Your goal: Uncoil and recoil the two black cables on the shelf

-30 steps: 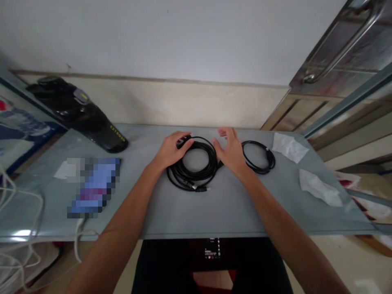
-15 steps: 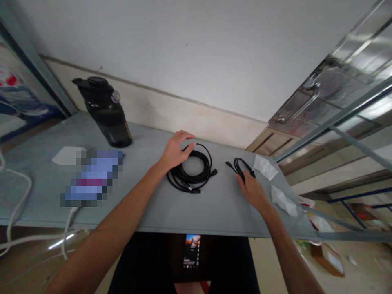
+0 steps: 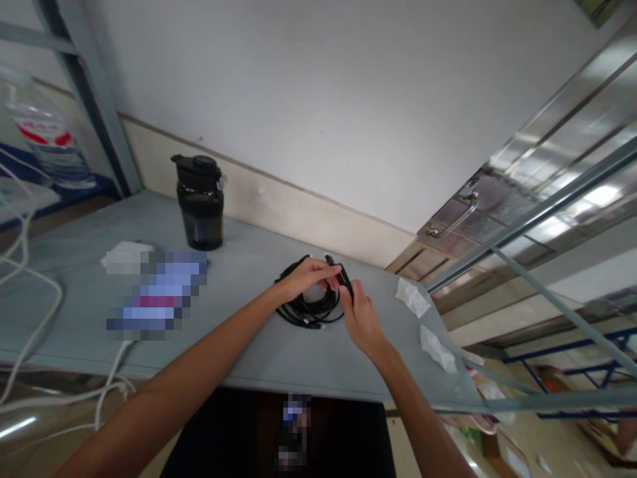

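Note:
A large coil of black cable (image 3: 298, 309) lies on the grey tabletop (image 3: 279, 355). Just above its right side, a small bundle of black cable (image 3: 344, 279) is held between my two hands. My right hand (image 3: 362, 315) is closed round the bundle's right side. My left hand (image 3: 311, 275) reaches over the large coil, its thumb and fingers pinched on the bundle's left part. Its fingertips partly hide the cable.
A black bottle (image 3: 202, 209) stands at the back left, near a white object (image 3: 127, 257) and a blurred-out phone (image 3: 164, 289) with a white cable. Two crumpled white papers (image 3: 412, 297) lie on the right. Metal bars (image 3: 557, 292) border the right side.
My right hand has moved left with the small cable bundle, from near the white papers to the large coil. My left hand has moved right and closed on the bundle. The view has shifted.

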`<action>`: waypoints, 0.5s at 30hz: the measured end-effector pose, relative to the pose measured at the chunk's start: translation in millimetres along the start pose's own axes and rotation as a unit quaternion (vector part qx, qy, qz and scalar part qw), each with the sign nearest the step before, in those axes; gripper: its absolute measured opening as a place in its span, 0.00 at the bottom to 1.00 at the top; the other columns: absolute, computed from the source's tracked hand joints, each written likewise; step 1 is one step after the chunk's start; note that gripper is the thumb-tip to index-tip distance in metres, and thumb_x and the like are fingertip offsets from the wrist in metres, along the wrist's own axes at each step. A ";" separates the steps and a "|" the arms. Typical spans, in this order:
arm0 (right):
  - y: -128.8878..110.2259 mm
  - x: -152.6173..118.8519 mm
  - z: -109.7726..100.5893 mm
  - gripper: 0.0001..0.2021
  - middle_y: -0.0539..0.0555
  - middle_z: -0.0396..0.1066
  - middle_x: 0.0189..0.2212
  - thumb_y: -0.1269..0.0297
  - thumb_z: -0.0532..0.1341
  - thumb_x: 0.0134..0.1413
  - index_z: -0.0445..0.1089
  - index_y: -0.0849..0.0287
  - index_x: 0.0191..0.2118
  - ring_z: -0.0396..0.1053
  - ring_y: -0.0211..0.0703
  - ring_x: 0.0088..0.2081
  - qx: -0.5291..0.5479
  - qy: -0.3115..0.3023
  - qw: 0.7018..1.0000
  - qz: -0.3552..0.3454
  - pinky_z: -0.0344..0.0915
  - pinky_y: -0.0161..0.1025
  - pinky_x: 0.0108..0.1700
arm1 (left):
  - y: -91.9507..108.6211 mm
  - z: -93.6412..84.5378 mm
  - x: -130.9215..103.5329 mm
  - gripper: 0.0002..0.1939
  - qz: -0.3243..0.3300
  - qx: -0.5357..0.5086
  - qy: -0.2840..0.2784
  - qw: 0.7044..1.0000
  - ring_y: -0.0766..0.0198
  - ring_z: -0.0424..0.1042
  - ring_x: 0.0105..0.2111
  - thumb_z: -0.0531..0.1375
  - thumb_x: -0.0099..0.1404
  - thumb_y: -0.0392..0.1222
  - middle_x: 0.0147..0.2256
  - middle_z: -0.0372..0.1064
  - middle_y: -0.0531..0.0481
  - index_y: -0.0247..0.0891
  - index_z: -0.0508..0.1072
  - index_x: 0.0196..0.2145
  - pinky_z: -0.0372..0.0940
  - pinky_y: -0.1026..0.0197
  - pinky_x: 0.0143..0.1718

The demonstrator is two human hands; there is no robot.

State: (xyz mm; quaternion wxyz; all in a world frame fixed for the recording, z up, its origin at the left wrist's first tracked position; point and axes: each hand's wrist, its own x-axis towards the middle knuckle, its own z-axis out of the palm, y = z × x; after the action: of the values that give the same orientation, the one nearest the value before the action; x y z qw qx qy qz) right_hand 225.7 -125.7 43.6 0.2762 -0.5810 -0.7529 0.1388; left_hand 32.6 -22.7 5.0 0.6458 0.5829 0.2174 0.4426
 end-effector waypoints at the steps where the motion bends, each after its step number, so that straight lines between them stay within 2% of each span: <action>1: -2.7 2.1 1.2 0.17 0.56 0.78 0.33 0.43 0.46 0.81 0.61 0.48 0.45 0.77 0.55 0.33 0.020 -0.010 1.000 0.001 0.70 0.48 0.39 | -1.0 -1.7 0.8 0.28 -0.007 -0.031 0.013 0.999 0.58 0.79 0.32 0.74 0.68 0.66 0.33 0.84 0.38 0.34 0.86 0.32 0.71 0.59 0.37; 3: -4.5 5.9 -0.8 0.19 0.55 0.79 0.33 0.40 0.47 0.81 0.62 0.47 0.44 0.78 0.55 0.33 0.074 -0.012 0.997 0.008 0.74 0.49 0.41 | -2.5 -5.9 2.6 0.24 -0.021 -0.083 0.024 0.996 0.59 0.79 0.31 0.76 0.67 0.62 0.33 0.83 0.39 0.34 0.86 0.34 0.71 0.59 0.37; 6: 0.0 10.7 -12.0 0.23 0.58 0.83 0.38 0.36 0.49 0.80 0.68 0.47 0.42 0.83 0.55 0.40 0.143 0.014 0.989 0.023 0.80 0.52 0.48 | -3.9 -13.3 5.1 0.19 -0.043 -0.148 0.033 0.988 0.59 0.81 0.33 0.75 0.67 0.55 0.35 0.84 0.39 0.33 0.85 0.37 0.73 0.60 0.39; 10: 14.2 13.5 -31.4 0.24 0.59 0.85 0.45 0.34 0.53 0.78 0.73 0.48 0.47 0.85 0.56 0.47 0.201 0.022 0.978 0.054 0.82 0.55 0.54 | -6.2 -21.3 8.3 0.15 -0.060 -0.212 0.047 0.974 0.59 0.82 0.32 0.71 0.69 0.50 0.35 0.84 0.39 0.35 0.80 0.33 0.74 0.61 0.37; 13: 24.8 11.5 -43.0 0.27 0.59 0.84 0.45 0.31 0.57 0.74 0.75 0.50 0.52 0.85 0.56 0.45 0.223 0.038 0.971 0.082 0.82 0.57 0.53 | -8.7 -23.1 9.7 0.15 -0.072 -0.221 0.034 0.972 0.58 0.82 0.31 0.71 0.71 0.50 0.34 0.84 0.39 0.36 0.79 0.34 0.76 0.60 0.37; 15: 28.7 9.0 -48.3 0.29 0.57 0.83 0.41 0.29 0.58 0.72 0.76 0.52 0.53 0.84 0.54 0.41 0.217 0.045 0.971 0.084 0.83 0.55 0.50 | -10.6 -22.3 9.6 0.15 -0.084 -0.224 0.018 0.971 0.57 0.84 0.32 0.71 0.72 0.50 0.36 0.85 0.37 0.35 0.80 0.36 0.77 0.59 0.38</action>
State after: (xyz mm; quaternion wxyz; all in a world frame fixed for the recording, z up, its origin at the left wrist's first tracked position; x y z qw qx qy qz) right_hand 275.0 -114.4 69.8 0.4164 -0.5741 -0.6400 0.2956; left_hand 23.2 -1.5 -7.9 0.7906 0.3954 0.1721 0.4347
